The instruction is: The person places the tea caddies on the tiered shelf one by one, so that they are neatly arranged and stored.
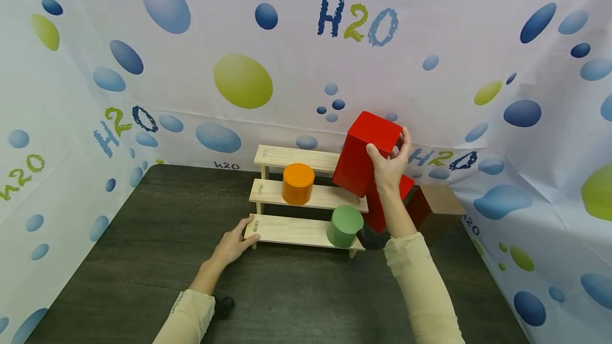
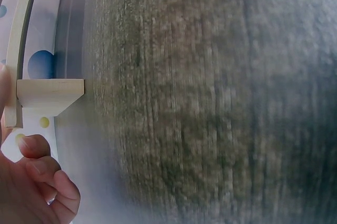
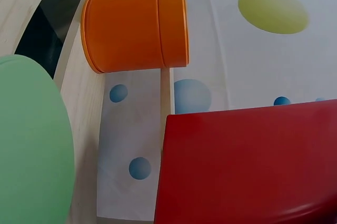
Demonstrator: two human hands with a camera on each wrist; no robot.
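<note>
A tall red box (image 1: 358,158), tilted, is held by my right hand (image 1: 392,166) over the right end of a three-tier wooden step shelf (image 1: 287,230). In the right wrist view, the red box (image 3: 247,166) fills the lower right; the hand itself is out of that view. My left hand (image 1: 231,246) grips the left end of the lowest tier, some fingers (image 2: 42,166) curled below the board's end. On the middle tier stands an orange round canister (image 1: 298,185). A green round canister (image 1: 344,227) sits on the lowest tier, towards its right end.
Right of the shelf, partly behind my right arm, stands another red box (image 1: 375,211). A brown box (image 1: 435,206) is farther right. Behind the dark wood-grain table (image 1: 306,296) hangs a white sheet (image 1: 296,36) with blue and green spots.
</note>
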